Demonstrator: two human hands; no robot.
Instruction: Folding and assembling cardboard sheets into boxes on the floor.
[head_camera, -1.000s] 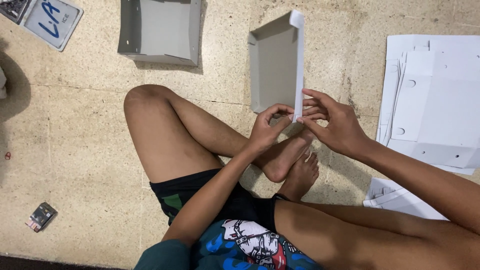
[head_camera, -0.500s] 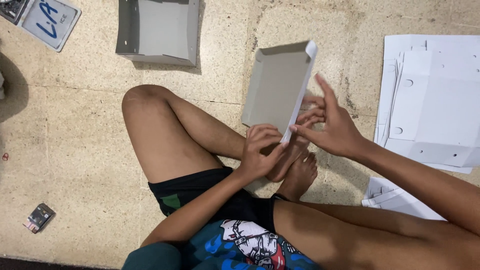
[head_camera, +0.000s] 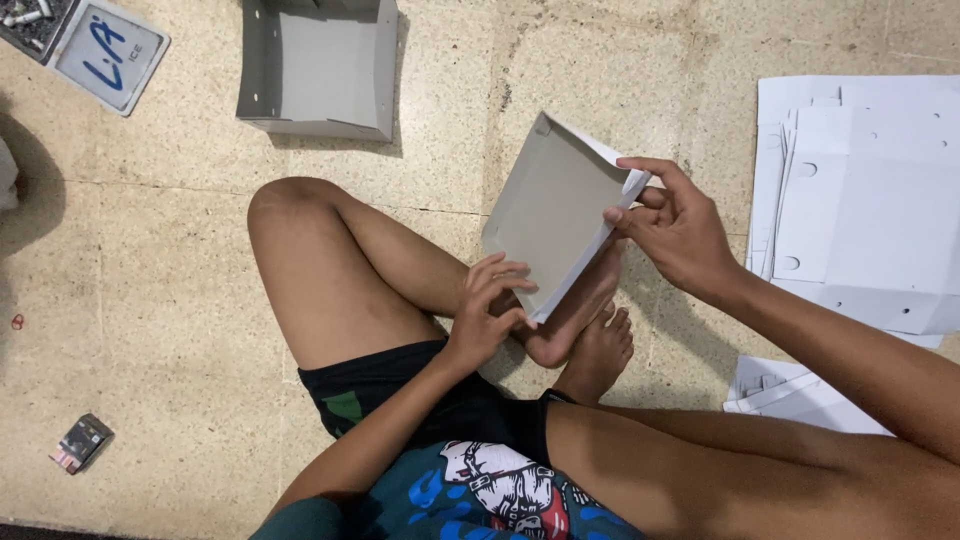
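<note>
A person seated on the floor (head_camera: 150, 300) holds a grey tray (head_camera: 550, 215) tilted above crossed legs. The left hand (head_camera: 485, 315) pinches its lower corner; the right hand (head_camera: 680, 225) grips its upper edge.

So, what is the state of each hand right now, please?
Left hand: grip closed on the near corner of the grey folded cardboard tray.
Right hand: grip closed, pinching the same tray's far edge.

Small dark packet (head_camera: 82, 442) lower left; blue-marked grey square sign (head_camera: 110, 55) upper left.
</note>
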